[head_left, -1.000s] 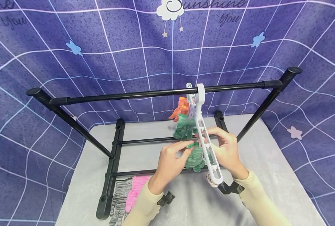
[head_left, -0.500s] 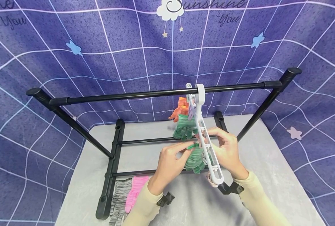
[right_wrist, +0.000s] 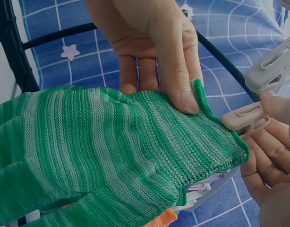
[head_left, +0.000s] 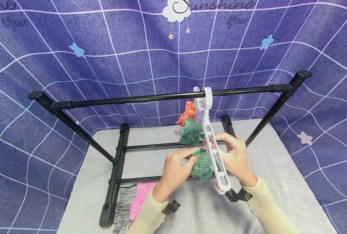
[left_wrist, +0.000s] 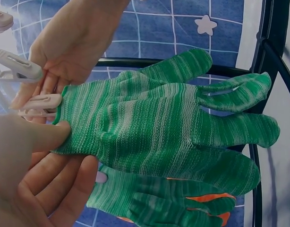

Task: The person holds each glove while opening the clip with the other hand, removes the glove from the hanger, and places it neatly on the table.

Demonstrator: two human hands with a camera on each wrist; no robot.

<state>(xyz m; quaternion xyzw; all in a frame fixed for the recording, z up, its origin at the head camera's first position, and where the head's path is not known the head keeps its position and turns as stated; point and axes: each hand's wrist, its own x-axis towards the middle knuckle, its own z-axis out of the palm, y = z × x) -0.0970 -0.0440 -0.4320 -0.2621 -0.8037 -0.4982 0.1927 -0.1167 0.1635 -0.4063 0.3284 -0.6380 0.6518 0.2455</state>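
A green-and-white striped knit glove (left_wrist: 149, 118) stretches out with its fingers pointing away, its green-edged cuff toward my hands. My left hand (head_left: 177, 165) pinches that cuff between thumb and fingers. A pale pink clothespin (right_wrist: 242, 117) overlaps the cuff edge at its tip, and my right hand (right_wrist: 277, 142) squeezes its other end between thumb and fingers. In the head view the right hand (head_left: 235, 156) is partly behind the white clip hanger (head_left: 216, 156), which hooks over the black rail. Another green striped glove (head_left: 191, 131) hangs farther along the same hanger.
An orange glove (head_left: 188, 112) hangs at the hanger's far end. Beneath stands a black rack, whose top rail (head_left: 132, 98) spans the view. On the grey table lie a pink glove (head_left: 141, 198) and grey-black striped gloves (head_left: 125, 204). Unused clothespins (left_wrist: 17, 66) hang close beside my hands.
The green glove's fingers have sunk slightly lower below my left hand. Both hands keep almost the same place and hold.
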